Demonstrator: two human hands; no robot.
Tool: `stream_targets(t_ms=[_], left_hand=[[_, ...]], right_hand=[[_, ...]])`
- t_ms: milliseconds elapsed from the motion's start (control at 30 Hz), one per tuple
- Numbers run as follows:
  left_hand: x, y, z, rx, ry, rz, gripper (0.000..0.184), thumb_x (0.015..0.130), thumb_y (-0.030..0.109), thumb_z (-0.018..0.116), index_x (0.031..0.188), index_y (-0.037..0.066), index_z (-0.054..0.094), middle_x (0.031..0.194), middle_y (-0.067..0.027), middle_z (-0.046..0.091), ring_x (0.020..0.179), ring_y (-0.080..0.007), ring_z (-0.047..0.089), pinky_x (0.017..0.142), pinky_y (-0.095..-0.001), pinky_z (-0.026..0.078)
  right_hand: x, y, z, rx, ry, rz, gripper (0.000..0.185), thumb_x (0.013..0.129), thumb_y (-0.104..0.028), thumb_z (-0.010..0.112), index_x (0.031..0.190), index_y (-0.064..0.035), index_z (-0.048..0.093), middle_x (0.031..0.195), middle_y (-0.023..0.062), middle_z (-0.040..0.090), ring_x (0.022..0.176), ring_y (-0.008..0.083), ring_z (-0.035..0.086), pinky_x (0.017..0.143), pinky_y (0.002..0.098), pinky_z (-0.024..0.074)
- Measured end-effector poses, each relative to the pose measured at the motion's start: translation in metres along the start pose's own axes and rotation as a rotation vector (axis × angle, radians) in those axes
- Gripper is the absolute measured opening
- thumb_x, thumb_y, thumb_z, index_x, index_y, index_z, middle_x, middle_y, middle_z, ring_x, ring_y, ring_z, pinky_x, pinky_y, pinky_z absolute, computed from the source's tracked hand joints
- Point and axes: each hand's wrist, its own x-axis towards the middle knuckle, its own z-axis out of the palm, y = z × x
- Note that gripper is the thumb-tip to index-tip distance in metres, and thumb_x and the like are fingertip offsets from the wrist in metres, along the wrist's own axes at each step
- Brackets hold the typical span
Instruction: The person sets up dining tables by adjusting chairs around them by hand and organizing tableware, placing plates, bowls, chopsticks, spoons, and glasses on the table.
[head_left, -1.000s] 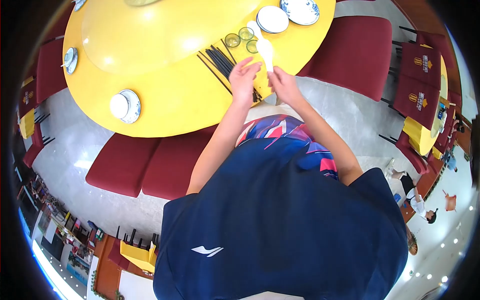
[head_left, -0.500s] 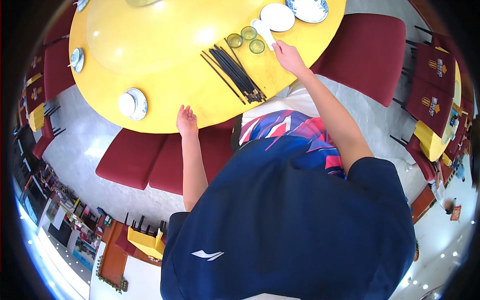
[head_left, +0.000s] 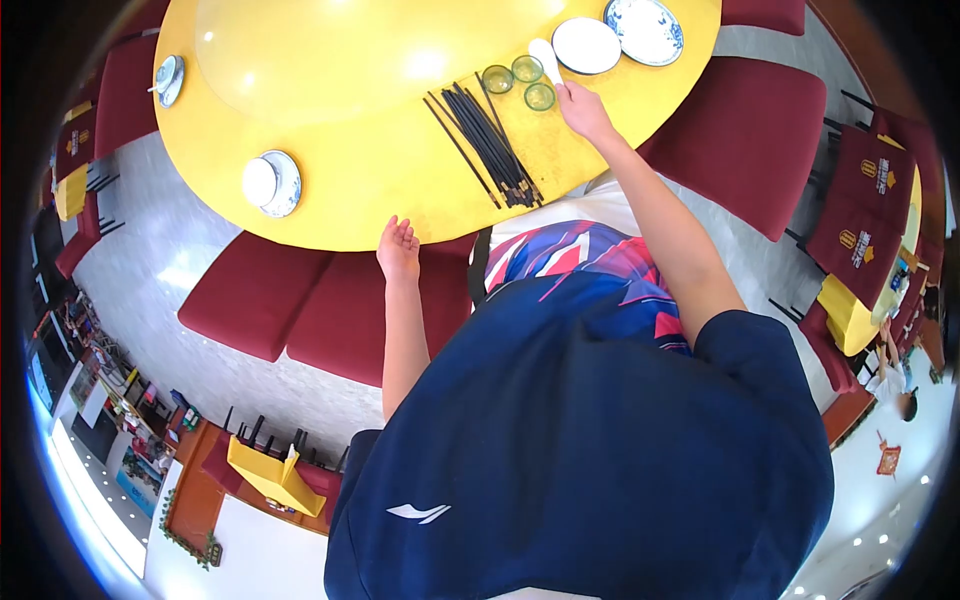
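Observation:
My right hand (head_left: 583, 108) is closed on the handle end of a white spoon (head_left: 545, 60) at the yellow table's right side. Beside the spoon stand three green glasses (head_left: 527, 69) and a stack of white plates (head_left: 586, 46). A bundle of dark chopsticks (head_left: 490, 148) lies left of that hand, its lower ends by the table edge. My left hand (head_left: 399, 250) is just off the table's front edge, empty, with fingers apart and slightly curled.
On the yellow table (head_left: 350, 190) are a white bowl (head_left: 260, 182) on a patterned saucer, another place setting at the left, and patterned plates (head_left: 644, 31) at the right. Maroon chairs (head_left: 745, 145) surround it. A person (head_left: 888, 383) is at the far right.
My left hand has left the spoon area and moved left to the table's front edge. My right hand still holds the spoon, now lower beside the glasses and plates. The view has shifted slightly.

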Motion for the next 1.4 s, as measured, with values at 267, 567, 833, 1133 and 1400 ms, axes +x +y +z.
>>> stream_targets(t_ms=[267,567,833,1133,1400], left_hand=[[0.025,0.009,-0.040,-0.122,0.054,0.035,0.028,0.093,0.017,0.056,0.118,0.004,0.058,0.097,-0.0119,0.065,0.075,-0.0149,0.059,0.061,-0.0258,0.046],[0.085,0.139,-0.040,-0.045,0.391,0.356,0.046,0.087,0.036,0.067,0.118,0.004,0.053,0.099,-0.0143,0.062,0.080,-0.0209,0.062,0.066,-0.0344,0.052],[0.237,0.219,-0.079,0.891,0.827,0.424,0.067,0.080,0.067,0.059,0.110,0.008,0.070,0.115,-0.0156,0.067,0.121,-0.0384,0.048,0.100,-0.0539,0.039],[0.242,0.238,-0.109,0.748,0.440,0.349,0.063,0.080,0.054,0.058,0.096,-0.005,0.072,0.097,-0.0179,0.071,0.088,-0.0312,0.068,0.084,-0.0390,0.052],[0.200,0.161,-0.091,1.013,0.342,0.702,0.056,0.085,0.042,0.058,0.082,-0.014,0.066,0.078,-0.0251,0.068,0.079,-0.0377,0.066,0.078,-0.0434,0.048]], right_hand=[[0.011,0.032,0.014,0.030,-0.131,0.023,0.046,0.098,-0.038,0.045,0.109,0.0021,0.064,0.102,0.0237,0.067,0.101,0.0358,0.064,0.087,0.0413,0.0469],[0.010,0.044,0.013,0.170,-0.180,0.210,0.051,0.099,-0.050,0.043,0.082,-0.0041,0.056,0.052,0.0015,0.045,0.039,0.0109,0.042,0.037,0.0278,0.0328],[-0.096,0.063,-0.022,-0.060,-0.100,0.242,0.049,0.100,-0.045,0.040,0.098,-0.0015,0.063,0.062,0.0052,0.058,0.050,0.0128,0.051,0.050,0.0308,0.0432],[-0.173,0.134,-0.039,0.259,-0.040,0.517,0.036,0.100,-0.031,0.045,0.090,-0.0048,0.066,0.066,0.0025,0.059,0.053,0.0082,0.049,0.050,0.0256,0.0398],[-0.143,0.055,0.013,0.020,-0.208,0.289,0.031,0.095,-0.028,0.051,0.094,-0.0016,0.067,0.069,0.0061,0.062,0.057,0.0144,0.056,0.055,0.0297,0.0447]])
